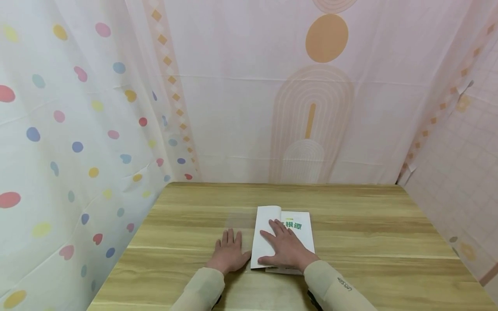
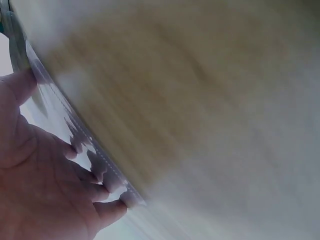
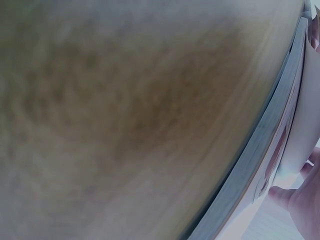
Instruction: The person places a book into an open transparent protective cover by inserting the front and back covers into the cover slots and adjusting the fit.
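Observation:
A book [image 1: 306, 231] with green lettering lies on the table, a white cover flap [image 1: 268, 214] folded over its left part. My right hand [image 1: 285, 249] rests on it with spread fingers, across the flap and the lettered page. To the left, a clear plastic sheet [image 1: 238, 219] lies flat, and my left hand [image 1: 228, 255] presses on it with straight fingers, thumb near the flap's edge. The left wrist view shows the sheet's dotted seam [image 2: 90, 136] under the fingertips. In the right wrist view the thick page block [image 3: 252, 155] is seen edge-on beside the right hand [image 3: 302, 202].
The wooden table [image 1: 369, 242] reaches back to a patterned curtain [image 1: 233, 108]. A curtain with coloured spots [image 1: 78, 147] hangs along the left side, and another pale curtain [image 1: 463, 172] along the right.

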Available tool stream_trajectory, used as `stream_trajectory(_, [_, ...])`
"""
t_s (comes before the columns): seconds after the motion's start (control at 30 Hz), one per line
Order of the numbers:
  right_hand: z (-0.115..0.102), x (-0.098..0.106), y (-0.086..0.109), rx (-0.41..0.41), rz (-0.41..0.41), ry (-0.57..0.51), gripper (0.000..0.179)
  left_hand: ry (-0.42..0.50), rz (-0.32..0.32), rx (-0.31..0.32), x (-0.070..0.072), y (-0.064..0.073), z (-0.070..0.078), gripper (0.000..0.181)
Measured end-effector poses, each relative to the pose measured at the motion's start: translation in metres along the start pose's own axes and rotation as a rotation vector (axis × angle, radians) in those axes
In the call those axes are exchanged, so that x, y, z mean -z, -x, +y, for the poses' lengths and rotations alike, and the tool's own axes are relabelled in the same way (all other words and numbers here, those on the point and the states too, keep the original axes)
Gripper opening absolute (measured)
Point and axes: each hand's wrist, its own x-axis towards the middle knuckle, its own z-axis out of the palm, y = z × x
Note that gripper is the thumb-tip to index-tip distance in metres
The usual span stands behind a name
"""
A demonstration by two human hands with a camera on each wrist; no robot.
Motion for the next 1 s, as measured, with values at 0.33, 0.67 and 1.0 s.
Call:
stream_trajectory(0.33, [0.001, -0.001, -0.0003, -0.001, -0.003, -0.006, 0.087, -0.002, -0.02, 0.014, 0.0014, -0.0041, 0.0013, 0.063])
stream_trajectory(0.67, [0.0009, -0.0024, -0.0009, 0.007, -0.006, 0.004, 0.089, 0.023, 0.06, 0.007, -0.0003, -0.0073, 0.0028, 0.062])
stream_trajectory(1.0, [-0.0016, -0.0003, -0.0038, 0.006, -0.02, 0.012, 0.089, 0.053, 0.103, 0.001, 0.0033, -0.007, 0.0045, 0.058])
